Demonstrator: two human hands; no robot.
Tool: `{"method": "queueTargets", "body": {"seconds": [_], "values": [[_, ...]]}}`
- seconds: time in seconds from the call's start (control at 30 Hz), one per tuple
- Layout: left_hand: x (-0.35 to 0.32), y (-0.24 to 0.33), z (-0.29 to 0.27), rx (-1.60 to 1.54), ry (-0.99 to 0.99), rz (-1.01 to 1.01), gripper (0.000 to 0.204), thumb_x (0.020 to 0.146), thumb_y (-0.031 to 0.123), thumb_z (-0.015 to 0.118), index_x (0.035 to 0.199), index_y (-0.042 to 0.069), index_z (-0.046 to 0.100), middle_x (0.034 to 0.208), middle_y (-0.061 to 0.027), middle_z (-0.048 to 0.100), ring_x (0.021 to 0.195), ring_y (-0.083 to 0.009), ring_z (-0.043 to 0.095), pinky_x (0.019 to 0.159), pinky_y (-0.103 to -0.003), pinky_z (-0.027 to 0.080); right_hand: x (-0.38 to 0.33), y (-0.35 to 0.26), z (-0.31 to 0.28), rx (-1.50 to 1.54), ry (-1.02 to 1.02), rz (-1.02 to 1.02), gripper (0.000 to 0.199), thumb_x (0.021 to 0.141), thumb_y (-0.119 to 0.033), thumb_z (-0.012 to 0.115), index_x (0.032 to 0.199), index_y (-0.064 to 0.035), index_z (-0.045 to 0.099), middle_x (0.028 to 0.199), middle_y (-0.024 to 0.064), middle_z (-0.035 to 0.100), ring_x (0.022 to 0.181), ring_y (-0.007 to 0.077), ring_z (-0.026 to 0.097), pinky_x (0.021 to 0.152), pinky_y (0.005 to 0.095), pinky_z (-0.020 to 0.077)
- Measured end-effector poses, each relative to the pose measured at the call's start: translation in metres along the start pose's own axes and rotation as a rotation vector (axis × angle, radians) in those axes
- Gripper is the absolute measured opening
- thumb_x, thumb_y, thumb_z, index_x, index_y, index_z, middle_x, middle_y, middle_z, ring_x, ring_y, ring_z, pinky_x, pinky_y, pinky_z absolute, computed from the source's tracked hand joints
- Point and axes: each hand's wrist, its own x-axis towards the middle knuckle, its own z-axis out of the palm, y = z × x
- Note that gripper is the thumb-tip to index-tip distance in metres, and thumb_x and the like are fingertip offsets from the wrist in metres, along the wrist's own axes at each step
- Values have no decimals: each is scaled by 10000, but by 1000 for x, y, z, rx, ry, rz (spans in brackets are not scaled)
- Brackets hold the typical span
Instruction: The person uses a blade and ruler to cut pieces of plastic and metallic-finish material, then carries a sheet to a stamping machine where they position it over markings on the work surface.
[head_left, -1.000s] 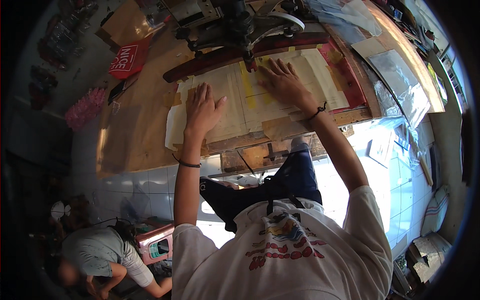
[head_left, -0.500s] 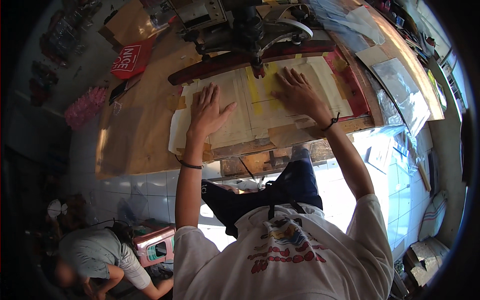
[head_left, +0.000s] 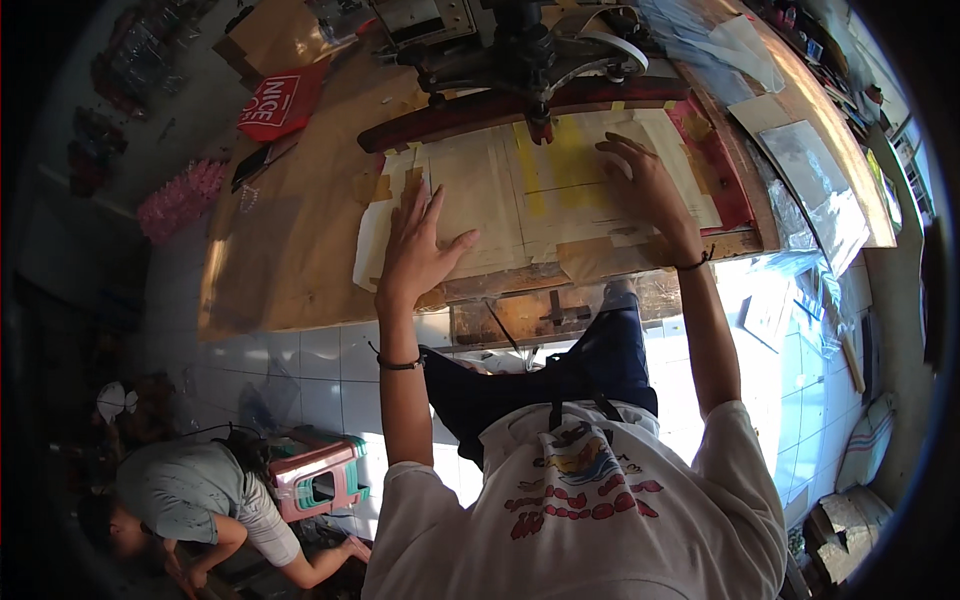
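A cream sheet [head_left: 475, 200] patched with yellow and tan tape lies flat on the wooden table in front of me. My left hand [head_left: 422, 245] is over its left part, fingers stretched and thumb out, holding nothing. At the right part, my right hand [head_left: 652, 190] has its fingers apart and slightly bent, also empty. Whether its palm touches the sheet, I cannot tell. Beyond the sheet runs a dark red bar [head_left: 640, 92], with a black metal clamp arm [head_left: 537, 75] above its middle. A red side piece [head_left: 735, 200] borders the sheet on the right.
On the wooden table [head_left: 300, 230] lie a red bag [head_left: 285, 103] and a dark phone-like object [head_left: 250, 168] at left. Clear plastic sheets [head_left: 805, 165] lie at right. A person [head_left: 190, 495] crouches at lower left by a pink stool [head_left: 310, 480].
Both hands have drawn back a little toward me. The right one has left the yellow tape and its fingers bend more. The whole view has shifted slightly.
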Motion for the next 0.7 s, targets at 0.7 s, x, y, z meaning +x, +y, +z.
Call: {"method": "queueTargets", "body": {"seconds": [0.7], "values": [[4, -29, 22, 134, 105, 88, 609, 958, 515, 499, 1460, 172, 467, 1594, -133, 273, 1475, -302, 236, 1195, -497, 184, -39, 8, 7, -301, 115, -100, 380, 947, -285, 549, 1254, -84, 646, 1360, 160, 578, 1315, 321, 489, 1127, 422, 343]]}}
